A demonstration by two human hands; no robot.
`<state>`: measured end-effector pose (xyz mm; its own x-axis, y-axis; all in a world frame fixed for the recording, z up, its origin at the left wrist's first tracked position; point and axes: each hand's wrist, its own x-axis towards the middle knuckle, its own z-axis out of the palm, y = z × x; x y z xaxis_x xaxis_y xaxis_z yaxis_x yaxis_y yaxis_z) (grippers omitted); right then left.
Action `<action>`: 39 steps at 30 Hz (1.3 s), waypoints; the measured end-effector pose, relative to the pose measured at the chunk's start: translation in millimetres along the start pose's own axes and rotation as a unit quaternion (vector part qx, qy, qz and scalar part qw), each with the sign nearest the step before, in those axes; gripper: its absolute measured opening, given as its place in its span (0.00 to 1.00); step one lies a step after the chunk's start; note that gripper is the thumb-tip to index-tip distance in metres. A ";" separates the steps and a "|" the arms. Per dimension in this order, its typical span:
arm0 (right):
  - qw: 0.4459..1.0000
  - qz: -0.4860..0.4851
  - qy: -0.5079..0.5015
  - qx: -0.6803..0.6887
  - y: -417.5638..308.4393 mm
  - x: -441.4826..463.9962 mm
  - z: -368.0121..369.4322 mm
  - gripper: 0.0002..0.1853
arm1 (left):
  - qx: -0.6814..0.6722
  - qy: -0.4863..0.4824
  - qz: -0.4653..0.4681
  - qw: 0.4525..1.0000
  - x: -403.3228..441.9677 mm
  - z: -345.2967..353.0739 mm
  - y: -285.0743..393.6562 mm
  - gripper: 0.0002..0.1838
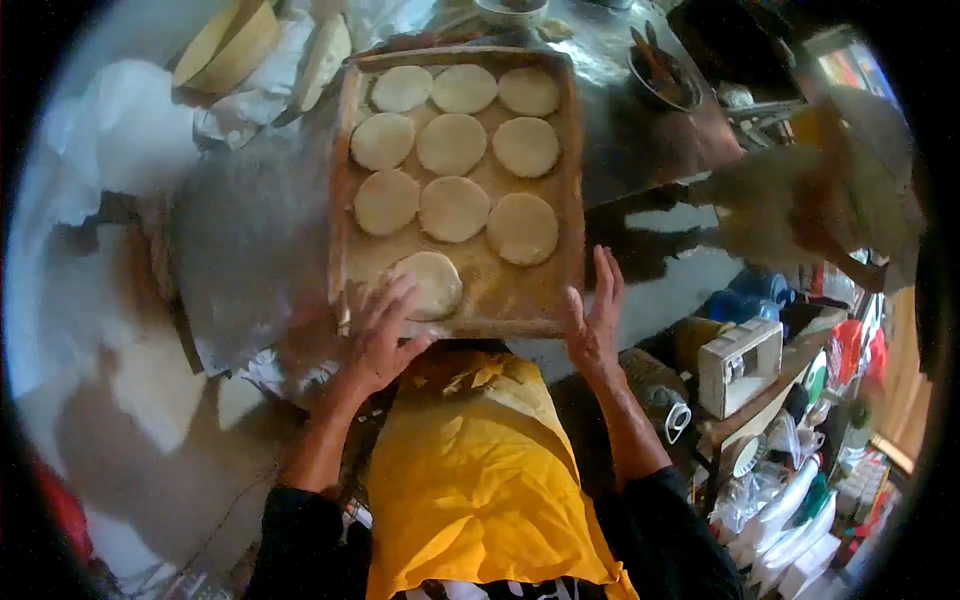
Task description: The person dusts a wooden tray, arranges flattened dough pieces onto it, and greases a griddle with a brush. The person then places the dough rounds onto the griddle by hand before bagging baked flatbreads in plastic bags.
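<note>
A wooden tray (338,210) with a raised rim rests in front of me, its near edge close to my body. Flat, pale dough rounds lie on it in rows of three, and a single dough round (434,286) sits nearest me. My left hand (380,325) is at the tray's near left corner. Its fingers are stretched out and reach the left side of that single round, partly covering it. At the near right corner, my right hand (597,325) has thumb and fingers apart, beside the tray's rim; whether it touches the rim I cannot tell.
The tray lies on a metal-topped table (640,140). Behind it stand a bowl (512,10) and a pan with utensils (665,80). A round wooden container (228,45) is at far left. Another person (830,190) stands right, above a white box (740,368) and clutter.
</note>
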<state>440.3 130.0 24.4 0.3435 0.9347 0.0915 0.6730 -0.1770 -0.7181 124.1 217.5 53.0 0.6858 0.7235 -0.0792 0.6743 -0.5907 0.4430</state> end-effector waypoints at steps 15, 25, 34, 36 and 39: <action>0.891 0.250 -0.085 0.370 19.0 -41.4 65.7 0.41 | -0.146 0.197 -0.277 0.929 -44.0 32.8 -99.5 0.42; 0.868 0.225 -0.307 0.319 -55.4 -64.2 74.0 0.32 | 0.074 0.039 -0.203 0.976 -45.8 10.2 -83.0 0.41; 0.908 0.274 -0.209 0.240 6.1 -85.2 34.9 0.25 | 0.102 0.086 -0.100 0.986 -24.6 -16.5 -51.3 0.34; 0.883 0.339 -0.110 0.304 18.8 -86.7 6.4 0.13 | 0.079 0.136 -0.059 0.986 -12.1 -6.7 -36.0 0.32; 0.824 0.383 0.033 0.417 70.8 -96.8 -27.6 0.13 | -0.105 0.152 -0.035 0.982 12.0 23.7 -12.3 0.19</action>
<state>472.7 18.4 -16.3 0.5114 0.6239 -0.5909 -0.4321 -0.4077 -0.8044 130.5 225.0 25.4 0.5039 0.8523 0.1405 0.6238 -0.4716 0.6233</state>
